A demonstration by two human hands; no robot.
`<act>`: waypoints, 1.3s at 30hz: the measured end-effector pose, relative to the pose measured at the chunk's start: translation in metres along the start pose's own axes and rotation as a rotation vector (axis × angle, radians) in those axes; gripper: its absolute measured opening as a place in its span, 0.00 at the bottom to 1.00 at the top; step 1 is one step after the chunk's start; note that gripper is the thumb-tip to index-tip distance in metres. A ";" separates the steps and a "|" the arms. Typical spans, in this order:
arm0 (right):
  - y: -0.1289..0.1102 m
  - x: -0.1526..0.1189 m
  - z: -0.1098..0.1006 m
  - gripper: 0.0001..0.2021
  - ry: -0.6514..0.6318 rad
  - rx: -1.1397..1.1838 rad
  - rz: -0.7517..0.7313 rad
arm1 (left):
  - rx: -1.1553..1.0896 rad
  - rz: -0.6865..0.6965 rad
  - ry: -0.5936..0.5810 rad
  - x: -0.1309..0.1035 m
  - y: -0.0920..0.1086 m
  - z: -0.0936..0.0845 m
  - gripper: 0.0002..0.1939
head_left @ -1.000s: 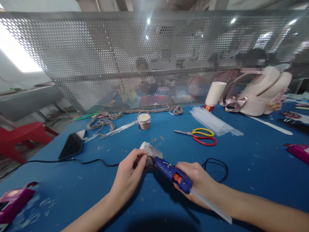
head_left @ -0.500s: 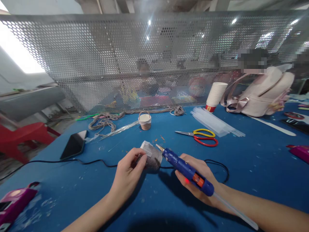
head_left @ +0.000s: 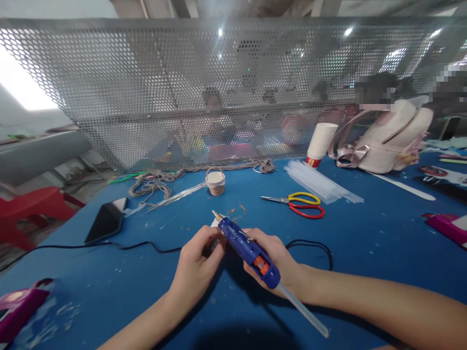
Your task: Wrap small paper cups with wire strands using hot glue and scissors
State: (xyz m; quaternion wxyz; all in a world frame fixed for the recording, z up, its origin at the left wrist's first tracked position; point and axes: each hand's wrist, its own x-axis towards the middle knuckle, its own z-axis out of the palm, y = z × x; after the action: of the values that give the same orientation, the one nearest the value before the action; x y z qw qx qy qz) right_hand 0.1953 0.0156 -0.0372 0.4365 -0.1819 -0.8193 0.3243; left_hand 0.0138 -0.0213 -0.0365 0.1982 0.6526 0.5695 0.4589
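My left hand (head_left: 200, 262) is closed on a small grey cord-wrapped cup, now mostly hidden; only a pale bit of the cup (head_left: 215, 222) shows beside the glue gun's nozzle. In my right hand (head_left: 273, 260) is a blue glue gun (head_left: 242, 243), its nozzle pointing up and left over the cup. A clear glue stick (head_left: 304, 311) sticks out of the gun's back end. Beyond my hands stands a small basket (head_left: 215, 183) with a handle and a pale lining.
Scissors (head_left: 304, 204) with yellow and red handles lie right of centre, near clear glue sticks (head_left: 317, 182). Grey cord (head_left: 149, 187), a phone (head_left: 107, 219), stacked paper cups (head_left: 321, 143) and a pink backpack (head_left: 388, 138) are farther out. A black cable (head_left: 134, 247) crosses the blue table (head_left: 146, 287).
My right hand has moved left with the glue gun, bringing the nozzle over the cup and covering much of it. The view has shifted slightly.
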 end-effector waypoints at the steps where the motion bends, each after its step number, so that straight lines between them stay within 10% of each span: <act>1: 0.000 0.000 0.001 0.14 -0.004 -0.004 0.008 | 0.000 0.000 -0.001 0.000 0.001 0.000 0.06; 39: 0.004 -0.011 0.001 0.08 0.187 0.248 0.461 | -0.391 -0.281 0.036 0.003 0.016 -0.004 0.12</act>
State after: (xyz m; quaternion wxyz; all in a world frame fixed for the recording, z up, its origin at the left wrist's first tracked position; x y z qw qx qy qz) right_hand 0.2007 0.0118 -0.0474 0.4437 -0.3378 -0.6665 0.4948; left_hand 0.0192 -0.0245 -0.0207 0.3725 0.5079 0.5584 0.5398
